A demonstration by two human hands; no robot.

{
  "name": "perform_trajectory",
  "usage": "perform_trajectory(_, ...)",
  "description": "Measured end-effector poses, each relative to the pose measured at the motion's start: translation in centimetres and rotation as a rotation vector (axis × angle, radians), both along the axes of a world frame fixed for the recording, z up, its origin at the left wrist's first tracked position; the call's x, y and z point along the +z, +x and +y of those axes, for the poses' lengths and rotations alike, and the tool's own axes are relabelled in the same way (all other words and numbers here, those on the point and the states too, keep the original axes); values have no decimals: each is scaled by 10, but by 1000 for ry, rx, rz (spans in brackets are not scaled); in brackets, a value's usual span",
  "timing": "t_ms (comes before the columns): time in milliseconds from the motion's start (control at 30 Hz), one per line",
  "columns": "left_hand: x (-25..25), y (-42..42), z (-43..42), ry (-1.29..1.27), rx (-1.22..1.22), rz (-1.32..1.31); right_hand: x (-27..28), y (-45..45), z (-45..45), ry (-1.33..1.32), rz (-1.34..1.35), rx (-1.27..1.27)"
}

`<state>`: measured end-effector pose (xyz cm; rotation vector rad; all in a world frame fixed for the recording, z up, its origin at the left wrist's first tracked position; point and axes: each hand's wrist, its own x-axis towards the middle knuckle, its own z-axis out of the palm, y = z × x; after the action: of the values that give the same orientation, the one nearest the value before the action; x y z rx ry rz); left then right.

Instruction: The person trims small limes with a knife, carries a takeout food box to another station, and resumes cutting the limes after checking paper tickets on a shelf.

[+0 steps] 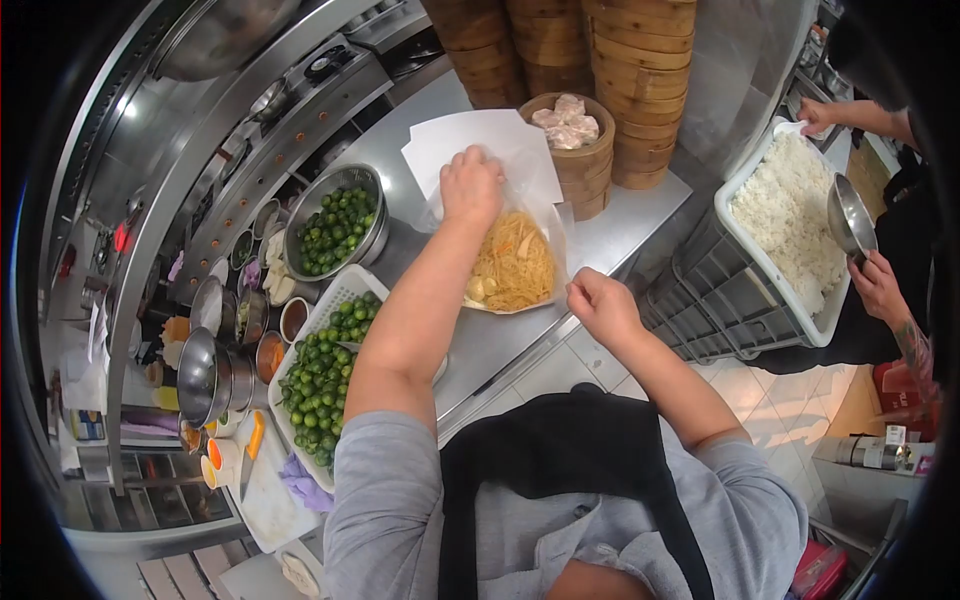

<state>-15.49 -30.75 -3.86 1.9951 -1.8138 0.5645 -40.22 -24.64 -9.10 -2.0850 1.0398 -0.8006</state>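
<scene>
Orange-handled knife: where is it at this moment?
In the head view, the knife lies at lower left on the white cutting board, left of the purple cloth.

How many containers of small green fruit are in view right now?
2: a metal bowl left of the noodles, and a white basket beside it, nearer the person and partly hidden by the left arm. Others may be hidden.
</scene>
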Motion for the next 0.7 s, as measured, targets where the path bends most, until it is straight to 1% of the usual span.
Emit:
perform_trajectory(33,-1,-3,3,6,5,0,-2,-1,4,30,7,-14)
perform_trajectory(167,3,-12,-3,21,-15,38,-5,-4,9,13,-46,-24)
perform_trajectory(233,2,-12,-3,11,-26,64,-12,-7,2,77,81,-51)
perform_trajectory(300,3,-6,-1,168,-254,221,-10,-12,-1,121,86,-57)
perform_trajectory(333,7,-3,4,170,-243,217,-9,-14,-1,171,94,-61)
perform_trajectory(367,16,-1,12,222,-297,435,-8,-18,-2,172,88,-43)
perform_trajectory(400,26,4,20,267,-345,652,-8,-22,-3,154,155,-56)
perform_trajectory(433,37,13,32,262,-320,644,-5,-24,-4,135,220,-65)
perform_trajectory(500,61,39,64,718,-35,821,15,-27,-1,98,221,-119)
perform_trajectory(533,73,45,81,811,88,660,22,-27,0,23,134,-125)
perform_trajectory(567,66,54,93,806,109,665,35,-24,1,2,75,-108)
perform_trajectory(633,40,72,110,818,351,338,53,-8,-5,-153,-7,27)
perform_trajectory(700,26,70,118,834,386,360,80,24,-9,-215,27,187)
